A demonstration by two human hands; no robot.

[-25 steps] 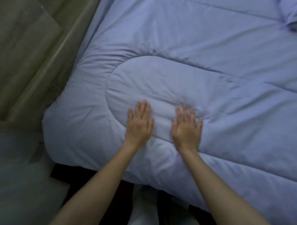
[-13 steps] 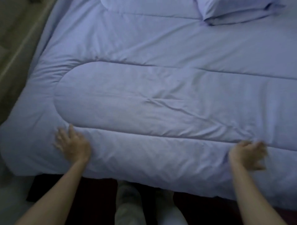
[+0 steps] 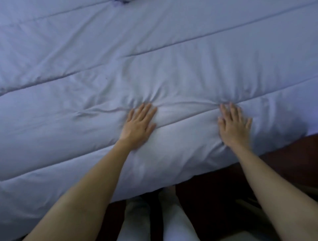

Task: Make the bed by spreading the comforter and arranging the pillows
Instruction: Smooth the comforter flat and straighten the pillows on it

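Pale trouser legs [image 3: 154, 221] stand at the near edge of a puffy, pale-blue quilted comforter [image 3: 172, 68] spread across the bed; the left hand [image 3: 138, 125] and right hand [image 3: 234, 128] press flat on it, fingers extended, bunching soft creases beyond the fingertips.

Comforter [image 3: 154, 51] cropped at nine, twelve and three o'clock; bed beneath entirely covered. Dark scrap [image 3: 121, 1] at twelve o'clock, too cut off to identify. Right hand [image 3: 234, 128] motion-blurred, fingers [image 3: 223, 110] indistinct.
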